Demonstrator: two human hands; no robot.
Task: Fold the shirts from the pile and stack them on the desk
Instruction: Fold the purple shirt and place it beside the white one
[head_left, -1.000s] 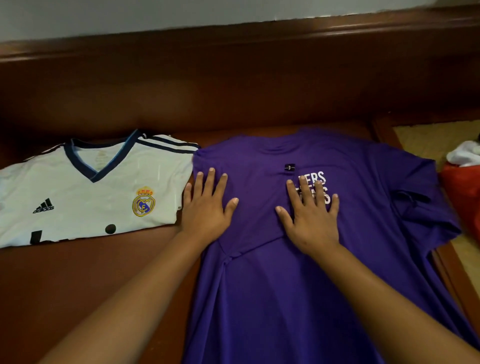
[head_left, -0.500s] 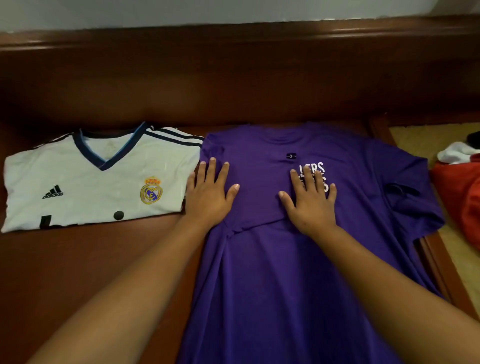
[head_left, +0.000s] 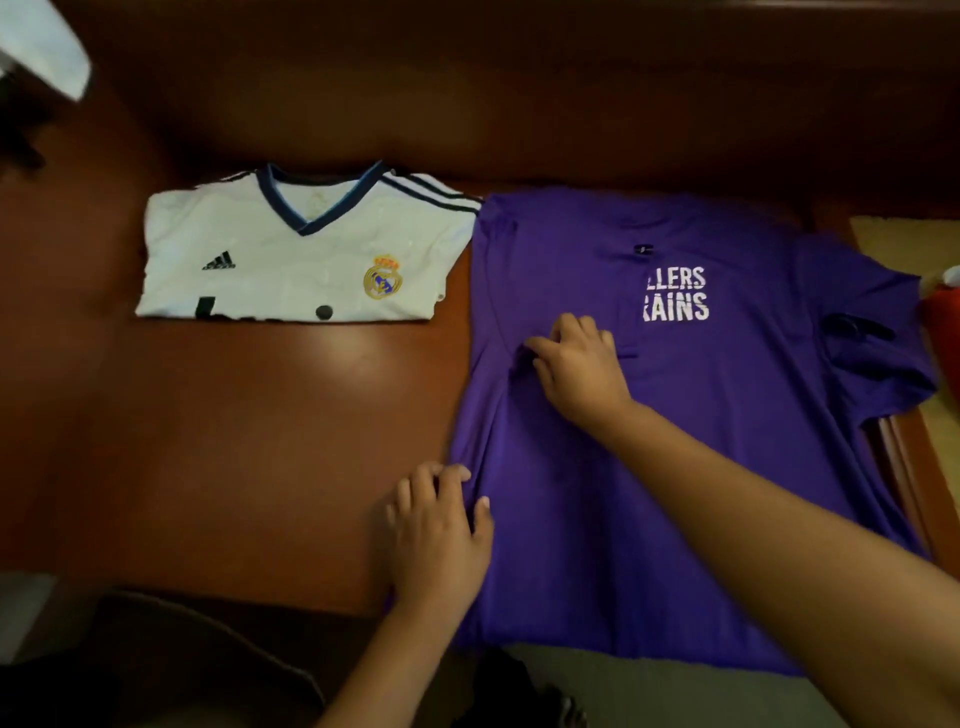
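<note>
Purple shirt (head_left: 727, 426) lies spread face up on the right side of the desk (head_left: 234, 441), collar toward the far edge, its white lettering showing on the chest. Its left side is already folded inward, so the left edge runs straight down from the shoulder. The right sleeve still lies flat and unfolded near the desk's right edge, and the hem hangs over the near edge.

Your left hand (head_left: 441, 535) sits at the shirt's folded left edge, low on the body. The fingers (head_left: 431, 480) are curled close together with their tips on the fabric edge, and the thumb lies on top of the cloth, so you seem to be pinching the fold; how much cloth is caught between them is hard to tell, since the frame is a little blurred.

Your right hand (head_left: 576, 369) reaches across to the middle of the chest, just below and left of the lettering. Its fingers are bent and bunched, knuckles up, gripping a small ridge of purple cloth at the end of the folded-in sleeve. The cloth puckers around your fingertips there.

White jersey (head_left: 306, 254) lies folded into a neat rectangle on the desk to the left of the purple shirt, blue V-neck toward the far edge, crest and logo facing up. Its right shoulder just meets the purple shirt's left shoulder.

A red cloth (head_left: 943, 332) shows past the desk's right edge.
</note>
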